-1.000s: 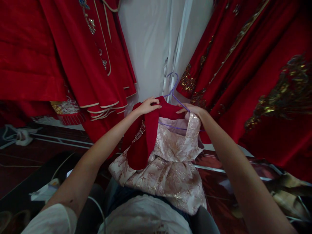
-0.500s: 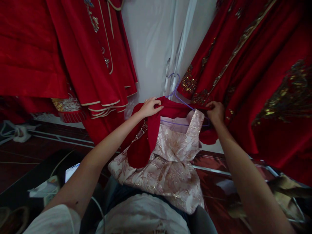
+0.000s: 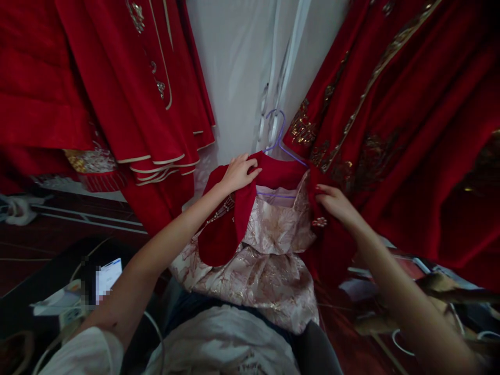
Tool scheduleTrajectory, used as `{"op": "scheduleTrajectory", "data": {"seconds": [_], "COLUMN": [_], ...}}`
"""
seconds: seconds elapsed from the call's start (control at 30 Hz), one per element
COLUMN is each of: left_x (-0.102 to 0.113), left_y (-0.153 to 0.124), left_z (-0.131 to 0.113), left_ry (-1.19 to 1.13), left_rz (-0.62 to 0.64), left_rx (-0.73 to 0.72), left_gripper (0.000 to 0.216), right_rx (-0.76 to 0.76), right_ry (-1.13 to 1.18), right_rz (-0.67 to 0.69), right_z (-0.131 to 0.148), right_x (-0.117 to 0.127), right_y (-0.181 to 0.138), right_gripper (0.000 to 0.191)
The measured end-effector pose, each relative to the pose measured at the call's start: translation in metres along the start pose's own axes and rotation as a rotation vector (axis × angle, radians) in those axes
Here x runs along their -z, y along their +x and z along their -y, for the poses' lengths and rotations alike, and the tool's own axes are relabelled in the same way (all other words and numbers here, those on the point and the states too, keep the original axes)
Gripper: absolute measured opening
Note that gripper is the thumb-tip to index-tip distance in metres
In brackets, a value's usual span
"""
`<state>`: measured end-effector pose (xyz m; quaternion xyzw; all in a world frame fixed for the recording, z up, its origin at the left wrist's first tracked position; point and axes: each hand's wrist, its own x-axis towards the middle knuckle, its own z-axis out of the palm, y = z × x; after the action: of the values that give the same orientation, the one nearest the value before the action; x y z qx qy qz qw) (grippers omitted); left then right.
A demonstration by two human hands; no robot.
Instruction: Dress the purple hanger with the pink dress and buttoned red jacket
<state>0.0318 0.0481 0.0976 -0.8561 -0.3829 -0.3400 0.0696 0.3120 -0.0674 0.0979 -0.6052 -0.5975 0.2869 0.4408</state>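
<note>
A pale pink dress with a shiny floral pattern (image 3: 273,229) hangs on a purple hanger (image 3: 282,136), its skirt spread over my lap. Around its shoulders lies a small red jacket (image 3: 279,171) with beaded trim. My left hand (image 3: 240,173) grips the jacket at the shoulder on the left, thumb and fingers closed on the cloth. On the other side my right hand (image 3: 332,200) pinches the jacket's right front edge, just above a flower-shaped ornament (image 3: 319,222). That front panel hangs beside the dress strap.
Red garments with pale piping (image 3: 128,104) hang at the left, and red garments with gold embroidery (image 3: 390,120) at the right. White cabinet doors (image 3: 230,67) stand behind. A phone (image 3: 109,276) lies on a dark surface at lower left.
My right hand has brought the jacket's right side forward over the hanger's shoulder, so its front panel now covers part of the strap. My left hand keeps its hold.
</note>
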Motion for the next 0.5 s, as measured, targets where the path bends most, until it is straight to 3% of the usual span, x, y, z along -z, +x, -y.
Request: {"op": "scheduleTrajectory", "data": {"seconds": [0.13,0.23,0.3,0.4,0.5], "left_x": [0.004,0.01,0.011,0.008,-0.006], "left_y": [-0.001,-0.001,-0.004,-0.021,-0.052], "left_z": [0.001,0.008,0.009,-0.001,-0.025], "left_ry": [0.046,0.054,0.037,0.001,-0.001], "left_rz": [-0.025,-0.033,-0.047,-0.103,-0.172], "left_rx": [0.037,0.049,0.061,0.073,0.108], "left_gripper": [0.025,0.024,0.023,0.015,0.009], "right_rx": [0.081,0.257,0.304,0.325,0.43], "right_ry": [0.199,0.073,0.021,0.14,0.196], "right_rz": [0.196,0.22,0.11,-0.096,-0.158], "right_z": [0.017,0.022,0.017,0.002,-0.007], "right_x": [-0.091,-0.132,-0.142,-0.136,-0.124], "right_y": [0.006,0.005,0.005,0.008,0.013], "right_gripper": [0.02,0.012,0.015,0.037,0.046]}}
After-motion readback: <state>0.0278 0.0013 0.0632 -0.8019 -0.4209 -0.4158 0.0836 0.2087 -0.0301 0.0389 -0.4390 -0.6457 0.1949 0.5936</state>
